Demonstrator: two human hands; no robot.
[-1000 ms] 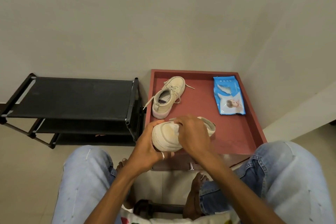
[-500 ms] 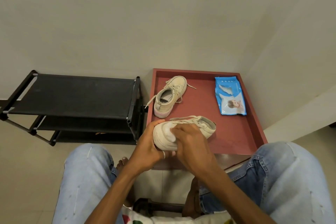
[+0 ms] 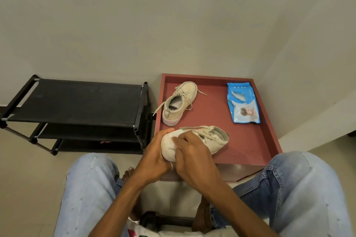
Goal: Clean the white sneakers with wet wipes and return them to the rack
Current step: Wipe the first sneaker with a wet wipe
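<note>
My left hand (image 3: 154,158) cups the toe of a cream-white lace-up sneaker (image 3: 212,141), over the near part of the red rimmed tray table (image 3: 242,144). My right hand (image 3: 192,161), fingers curled, presses a white wet wipe (image 3: 178,133) onto the toe cap. The second cream-white sneaker (image 3: 181,106) stands on the table's far left. The blue plastic wipes pack (image 3: 243,103) lies far right. The black tiered shoe rack (image 3: 77,100) stands just beside the table's left edge.

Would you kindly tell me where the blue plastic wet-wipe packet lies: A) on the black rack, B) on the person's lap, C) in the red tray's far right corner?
C: the blue plastic wet-wipe packet lies flat on the red tray, near its far right corner.
</note>
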